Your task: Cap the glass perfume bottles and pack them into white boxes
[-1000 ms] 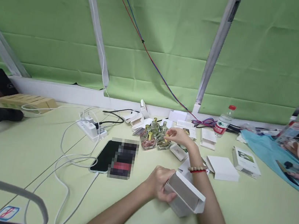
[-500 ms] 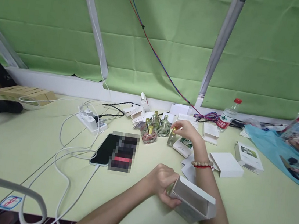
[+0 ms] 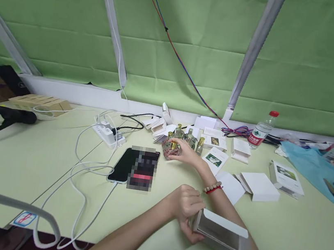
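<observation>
My left hand point(image 3: 186, 210) grips a white cardboard box point(image 3: 220, 232) by its end, near the table's front edge. The box's flap stands up and its inside looks hollow. Further back, my right hand point(image 3: 184, 151) has thumb and fingers around a pink perfume bottle point(image 3: 170, 153) with a gold cap, which stands on the table. Behind it are several more glass perfume bottles point(image 3: 189, 138), partly hidden by the hand. A slim gold-capped bottle point(image 3: 200, 146) stands just right of the group. White cards point(image 3: 215, 160) and folded box pieces point(image 3: 257, 186) lie by my right forearm.
A phone point(image 3: 124, 166) on a white cable lies left of the bottles, near a power strip point(image 3: 106, 133). A red-capped water bottle point(image 3: 261, 132) stands at the back right. A blue cloth point(image 3: 301, 162) lies at the right, wooden blocks point(image 3: 41, 104) at the back left.
My right hand has left the slim bottle, which stands further back now, and moved left onto the pink perfume bottle. My left hand still holds the box. The view has shifted slightly.
</observation>
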Demonstrator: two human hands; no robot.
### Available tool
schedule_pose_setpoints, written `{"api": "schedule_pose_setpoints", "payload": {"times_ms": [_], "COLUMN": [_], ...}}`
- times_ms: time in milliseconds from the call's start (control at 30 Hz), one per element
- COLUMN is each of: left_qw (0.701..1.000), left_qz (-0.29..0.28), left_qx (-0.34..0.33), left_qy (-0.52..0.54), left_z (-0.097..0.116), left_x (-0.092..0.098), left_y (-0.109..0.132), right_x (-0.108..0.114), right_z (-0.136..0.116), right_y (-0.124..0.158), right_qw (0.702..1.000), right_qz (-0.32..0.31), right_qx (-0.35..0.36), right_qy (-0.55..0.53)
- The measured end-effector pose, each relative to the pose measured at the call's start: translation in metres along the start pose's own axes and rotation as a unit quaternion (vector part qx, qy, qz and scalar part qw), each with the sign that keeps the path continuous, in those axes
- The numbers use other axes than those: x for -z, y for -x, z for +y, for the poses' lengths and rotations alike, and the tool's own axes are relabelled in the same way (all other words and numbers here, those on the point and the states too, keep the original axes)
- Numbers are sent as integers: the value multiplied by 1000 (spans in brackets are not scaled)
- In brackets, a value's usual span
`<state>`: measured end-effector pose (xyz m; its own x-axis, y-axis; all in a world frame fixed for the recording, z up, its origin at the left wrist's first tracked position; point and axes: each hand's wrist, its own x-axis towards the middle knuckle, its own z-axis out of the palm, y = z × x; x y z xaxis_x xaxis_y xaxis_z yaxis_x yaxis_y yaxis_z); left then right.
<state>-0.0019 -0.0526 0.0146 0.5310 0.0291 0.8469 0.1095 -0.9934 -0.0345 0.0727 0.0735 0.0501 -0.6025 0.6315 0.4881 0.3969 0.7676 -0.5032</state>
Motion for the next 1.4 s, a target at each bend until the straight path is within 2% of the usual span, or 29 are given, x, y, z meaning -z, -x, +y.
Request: {"api": "schedule_pose_setpoints", "payload": {"times_ms": [100,200,333,433,533,633,800,967,1200,1300,1400], "left_qw": [1000,999,1000,1000,999,999,998,998,996,998,999], "left_qz": [-15,-34,-12,-13,-30,-33,-48,-42,-84,-68,-30], "left_qx": [-3,4,8,7,7,5,6,2,1,3,35], "left_qy": [-19,-27,-17,-16,-20,-21,-28,-38,-33,-17,21], "left_z": [-1,-2,-1,-1,-1,-1,-2,-1,-6,-7,-5], "left_x": [-1,-3,-4,-5,-5,-4,-3,-4,-6,-7,-10], "left_y": [2,4,4,3,4,5,3,1,5,7,7], "right_x": [5,24,46,52,45,26,-3,-7,-17,-21,-22], "right_z": [2,0,-5,-7,-8,-8,-7,-9,-11,-13,-20], "right_y": [2,6,11,14,13,10,6,7,9,9,8], "right_qw": [999,994,983,979,978,980,983,983,977,976,972], "right_qz": [-19,-56,-116,-102,-49,4,5,8,26,43,22], "right_qx": [-46,-90,-135,-154,-130,-65,1,-13,-1,-10,-11], "right_qy": [7,32,46,90,155,187,181,185,213,215,232]}}
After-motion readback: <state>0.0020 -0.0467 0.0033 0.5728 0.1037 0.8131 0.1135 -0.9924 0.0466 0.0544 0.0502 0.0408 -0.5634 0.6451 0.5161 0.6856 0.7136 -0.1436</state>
